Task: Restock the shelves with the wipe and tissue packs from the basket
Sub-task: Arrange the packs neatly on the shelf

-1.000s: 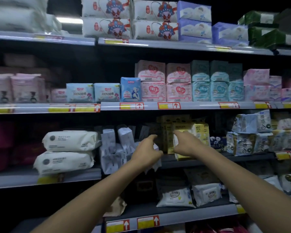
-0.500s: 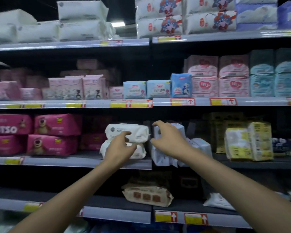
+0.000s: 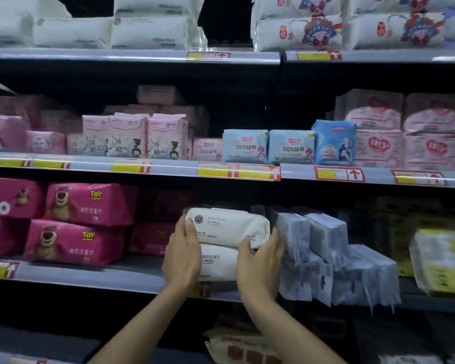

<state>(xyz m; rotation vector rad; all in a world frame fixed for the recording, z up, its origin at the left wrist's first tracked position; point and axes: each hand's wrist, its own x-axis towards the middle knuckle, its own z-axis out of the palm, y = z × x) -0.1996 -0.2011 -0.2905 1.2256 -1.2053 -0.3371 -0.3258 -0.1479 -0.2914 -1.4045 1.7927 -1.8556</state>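
Lying between hands (image 3: pixel 181 256) (image 3: pixel 259 264), wipe pack (image 3: pixel 229 227)

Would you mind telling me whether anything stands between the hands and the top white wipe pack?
Nothing visible does: the left hand and the right hand hold the top white wipe pack by its two ends.

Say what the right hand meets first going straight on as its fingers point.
The right hand grips the right end of the upper white wipe pack. Straight on, its fingers would probably brush the grey-blue packs alongside first; depth is unclear.
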